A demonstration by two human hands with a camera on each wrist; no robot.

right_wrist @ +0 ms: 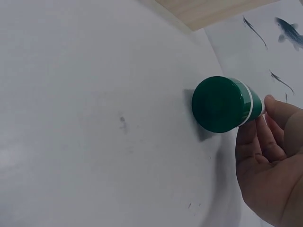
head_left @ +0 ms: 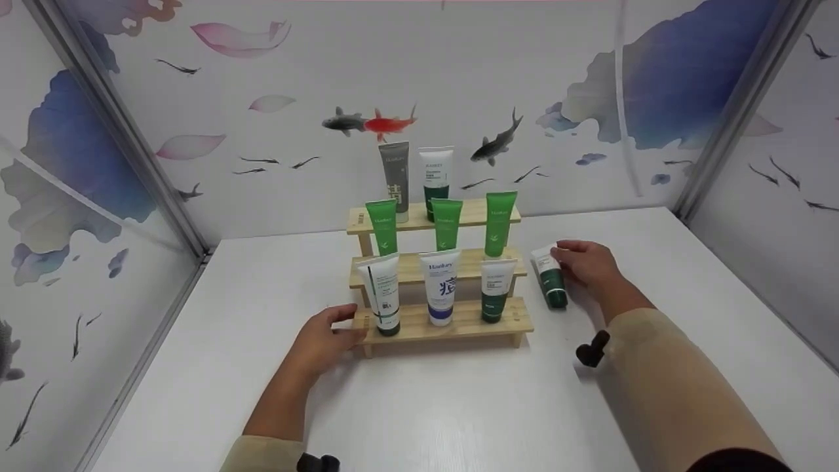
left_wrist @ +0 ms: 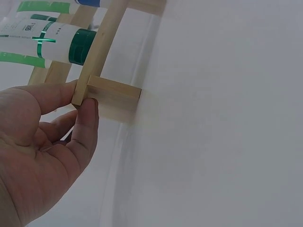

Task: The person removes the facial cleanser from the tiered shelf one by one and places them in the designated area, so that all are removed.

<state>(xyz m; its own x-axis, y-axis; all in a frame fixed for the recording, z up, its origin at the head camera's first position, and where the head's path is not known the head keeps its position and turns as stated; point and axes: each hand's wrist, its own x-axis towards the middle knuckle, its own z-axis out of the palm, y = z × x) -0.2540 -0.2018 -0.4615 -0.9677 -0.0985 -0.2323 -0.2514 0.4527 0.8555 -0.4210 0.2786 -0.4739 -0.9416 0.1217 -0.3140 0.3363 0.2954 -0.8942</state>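
Note:
A three-tier wooden display rack (head_left: 472,326) stands on the white table. My left hand (head_left: 326,341) pinches the left end of its lowest shelf (left_wrist: 102,49) between thumb and fingers. On that shelf, a white tube with a dark green cap (head_left: 383,295) stands nearest this hand. Beside it are a white tube with a blue cap (head_left: 441,288) and a white-and-green tube (head_left: 496,292). To the right of the rack, my right hand (head_left: 590,265) holds another white-and-green tube (head_left: 550,275) near its top end. Its green cap (right_wrist: 218,104) faces the right wrist camera.
Green tubes (head_left: 501,223) stand on the middle shelf. The top shelf bears a grey tube (head_left: 395,174) and a white-and-green tube (head_left: 436,177). Printed panels (head_left: 432,78) with fish and petals enclose the table (head_left: 446,406) at the back and sides.

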